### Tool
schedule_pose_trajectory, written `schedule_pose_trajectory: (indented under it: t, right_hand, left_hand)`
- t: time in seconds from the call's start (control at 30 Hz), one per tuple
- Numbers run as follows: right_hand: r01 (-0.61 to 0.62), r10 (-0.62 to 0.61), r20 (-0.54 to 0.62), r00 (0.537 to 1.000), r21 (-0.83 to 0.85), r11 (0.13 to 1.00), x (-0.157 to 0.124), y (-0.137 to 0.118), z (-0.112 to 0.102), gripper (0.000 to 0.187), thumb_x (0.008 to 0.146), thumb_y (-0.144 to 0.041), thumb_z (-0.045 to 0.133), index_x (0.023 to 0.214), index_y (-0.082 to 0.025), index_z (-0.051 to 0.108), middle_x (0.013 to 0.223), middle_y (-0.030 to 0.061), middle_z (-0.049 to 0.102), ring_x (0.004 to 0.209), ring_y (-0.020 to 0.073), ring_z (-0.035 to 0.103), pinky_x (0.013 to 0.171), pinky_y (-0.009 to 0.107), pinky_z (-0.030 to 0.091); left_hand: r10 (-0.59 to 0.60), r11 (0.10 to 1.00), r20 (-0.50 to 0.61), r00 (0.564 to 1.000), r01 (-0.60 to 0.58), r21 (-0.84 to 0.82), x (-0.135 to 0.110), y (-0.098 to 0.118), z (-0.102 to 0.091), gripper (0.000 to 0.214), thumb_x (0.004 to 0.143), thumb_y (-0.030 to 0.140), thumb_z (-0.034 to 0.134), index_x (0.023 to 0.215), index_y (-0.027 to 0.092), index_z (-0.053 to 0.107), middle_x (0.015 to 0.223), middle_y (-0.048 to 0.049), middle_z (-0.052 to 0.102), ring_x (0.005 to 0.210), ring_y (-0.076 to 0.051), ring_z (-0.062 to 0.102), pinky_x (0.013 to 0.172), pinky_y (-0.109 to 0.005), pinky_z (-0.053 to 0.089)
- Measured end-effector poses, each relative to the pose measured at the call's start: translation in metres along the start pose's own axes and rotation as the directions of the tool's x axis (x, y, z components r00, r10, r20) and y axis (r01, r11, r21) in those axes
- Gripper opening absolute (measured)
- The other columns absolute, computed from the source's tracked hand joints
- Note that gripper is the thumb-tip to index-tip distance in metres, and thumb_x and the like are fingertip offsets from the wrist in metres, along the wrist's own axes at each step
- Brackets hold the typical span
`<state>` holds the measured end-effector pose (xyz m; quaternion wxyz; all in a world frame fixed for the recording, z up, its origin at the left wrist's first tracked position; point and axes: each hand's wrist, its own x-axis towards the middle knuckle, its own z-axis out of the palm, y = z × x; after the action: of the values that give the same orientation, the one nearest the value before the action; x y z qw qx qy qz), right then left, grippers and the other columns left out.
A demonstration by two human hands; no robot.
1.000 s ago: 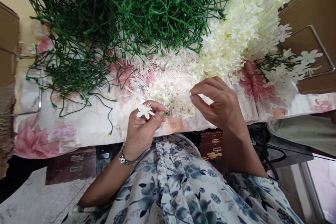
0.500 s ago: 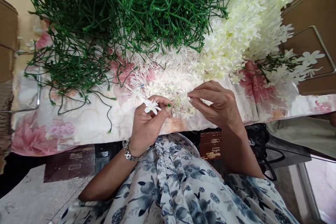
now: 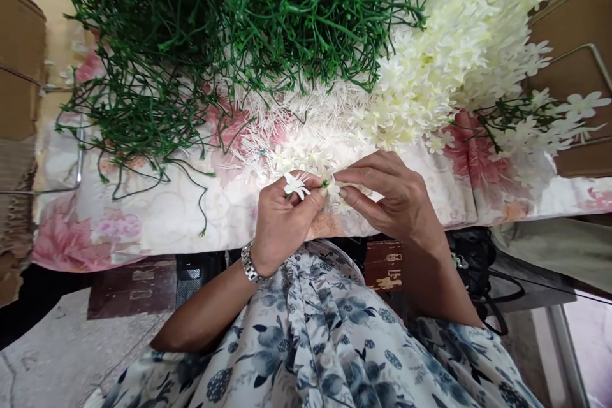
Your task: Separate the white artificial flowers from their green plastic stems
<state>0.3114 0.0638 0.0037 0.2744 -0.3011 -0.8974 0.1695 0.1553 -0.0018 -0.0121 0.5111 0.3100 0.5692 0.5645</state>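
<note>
White artificial petals made up the white flower [image 3: 295, 186] that was pinched in the left hand [image 3: 284, 220], above the near edge of the floral cloth [image 3: 143, 217]. The flower was seated on a short green stem [image 3: 325, 183], whose free tip was exposed just past the left thumb. The long axis of the stem was laid roughly level across the view, from the left hand toward the right hand [image 3: 399, 201], so that the tip was pointed at the right fingertips [image 3: 340, 175]. The left hand was the nearer of the two, being in contact with the stem. The right hand was placed just beside the tip; whether it touched the tip could not be resolved.

The left hand was closed around the stem, thumb against forefinger, with the remaining fingers curled under. The right hand was closed in a fine pinch, thumb and forefinger being pressed on a small cream blossom [image 3: 333, 190] directly in line with the stem tip.

A heap of white stamens [image 3: 306, 121] was spread on the cloth just beyond both hands. A tangle of bare green stalks [image 3: 239, 25] was piled farther back on the left, and a heap of cream petals [image 3: 459, 44] farther back on the right. A metal wristwatch [image 3: 249, 262] was worn on the left wrist.
</note>
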Motion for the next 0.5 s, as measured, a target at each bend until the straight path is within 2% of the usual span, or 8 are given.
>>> schedule_pose_trajectory:
  t: [0.2,0.33,0.5]
  right_hand:
    - [0.010,-0.010,0.020,1.000,-0.018,1.000,0.001,-0.011,-0.004,0.012,0.080,-0.020,0.058,0.091,-0.020,0.062,0.082,0.0027,0.065,0.076,0.0154,0.057,0.071,0.031,0.040]
    - [0.007,-0.007,-0.003,1.000,-0.001,1.000,0.001,-0.018,0.002,0.008,0.080,-0.016,0.056,0.087,-0.019,0.060,0.075,0.0014,0.062,0.072,0.0142,0.055,0.070,0.031,0.039]
    - [-0.011,0.013,-0.028,1.000,0.073,0.997,-0.002,-0.022,0.004,0.009,0.078,-0.012,0.055,0.084,-0.018,0.057,0.072,0.0004,0.060,0.067,0.0130,0.053,0.067,0.030,0.039]
  left_hand:
    - [0.031,0.999,0.028,0.999,-0.032,0.037,-0.005,-0.001,-0.006,0.006,0.074,0.022,0.064,0.074,0.016,0.062,0.058,0.0038,0.053,0.047,-0.005,0.041,0.045,-0.019,0.035]
    - [0.161,0.979,0.060,0.985,-0.167,0.120,-0.007,0.000,-0.009,0.003,0.076,0.017,0.060,0.074,0.016,0.062,0.064,0.0022,0.056,0.054,-0.007,0.046,0.050,-0.020,0.037]
    - [0.309,0.918,0.170,0.936,-0.340,0.204,-0.008,0.004,-0.015,0.005,0.076,0.015,0.061,0.077,0.016,0.065,0.071,-0.0012,0.061,0.068,-0.012,0.055,0.061,-0.023,0.043]
